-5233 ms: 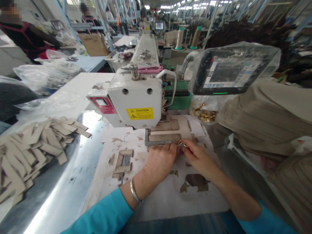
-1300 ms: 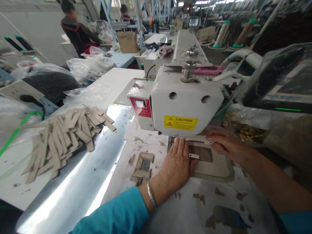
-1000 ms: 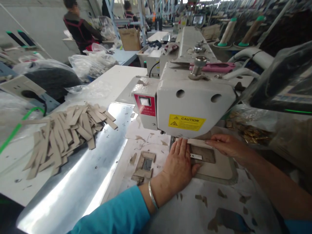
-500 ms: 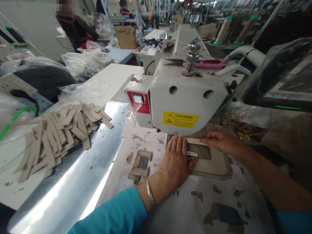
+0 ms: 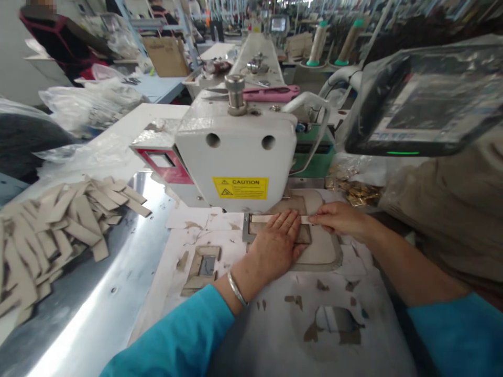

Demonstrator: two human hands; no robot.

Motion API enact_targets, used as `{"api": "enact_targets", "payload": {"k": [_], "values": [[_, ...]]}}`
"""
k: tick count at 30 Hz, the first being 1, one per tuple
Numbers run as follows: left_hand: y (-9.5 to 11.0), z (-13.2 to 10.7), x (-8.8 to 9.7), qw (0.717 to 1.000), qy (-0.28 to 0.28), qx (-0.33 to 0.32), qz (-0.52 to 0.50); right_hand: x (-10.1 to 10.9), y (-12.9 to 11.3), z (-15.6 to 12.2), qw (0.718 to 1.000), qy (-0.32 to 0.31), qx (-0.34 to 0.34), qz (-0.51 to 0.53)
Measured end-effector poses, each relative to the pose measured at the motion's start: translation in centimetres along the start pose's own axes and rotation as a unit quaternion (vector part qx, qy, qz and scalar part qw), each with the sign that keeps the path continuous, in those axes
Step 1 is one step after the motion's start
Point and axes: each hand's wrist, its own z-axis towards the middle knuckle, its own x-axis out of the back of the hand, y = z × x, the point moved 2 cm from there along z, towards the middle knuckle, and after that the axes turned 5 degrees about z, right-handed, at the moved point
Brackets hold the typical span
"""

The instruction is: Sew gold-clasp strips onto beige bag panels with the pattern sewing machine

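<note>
My left hand [image 5: 275, 242] lies flat, fingers stretched out, on a narrow beige strip [image 5: 259, 219] and a beige panel [image 5: 324, 252] under the sewing machine head [image 5: 236, 157]. The strip shows on both sides of my fingers and runs across a rectangular frame on the panel. At its right end, my right hand [image 5: 341, 220] pinches the strip between thumb and fingers. A grey metal edge [image 5: 246, 228] of the frame shows left of my left hand. The needle area is hidden behind the machine head.
Many loose beige strips [image 5: 78, 214] are heaped on the left. A plastic-covered control screen [image 5: 424, 104] overhangs the right side, above a bag of gold-coloured metal pieces [image 5: 359, 191]. Pink-handled scissors [image 5: 271, 93] rest on the machine. A person [image 5: 58, 36] sits far left.
The view has turned right, so the machine appears farther left. My left hand has slid rightward along the strip, uncovering its left part. My right hand keeps its pinch.
</note>
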Motion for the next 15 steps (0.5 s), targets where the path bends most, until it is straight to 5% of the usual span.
{"api": "enact_targets", "payload": {"k": [9, 15], "values": [[0.0, 0.2, -0.2, 1.0, 0.009, 0.0, -0.012, -0.9, -0.4, 0.5, 0.991, 0.035, 0.045, -0.118], [-0.1, 0.2, -0.3, 1.0, 0.028, -0.003, -0.014, -1.0, -1.6, -0.2, 0.922, 0.142, 0.18, -0.311]]}}
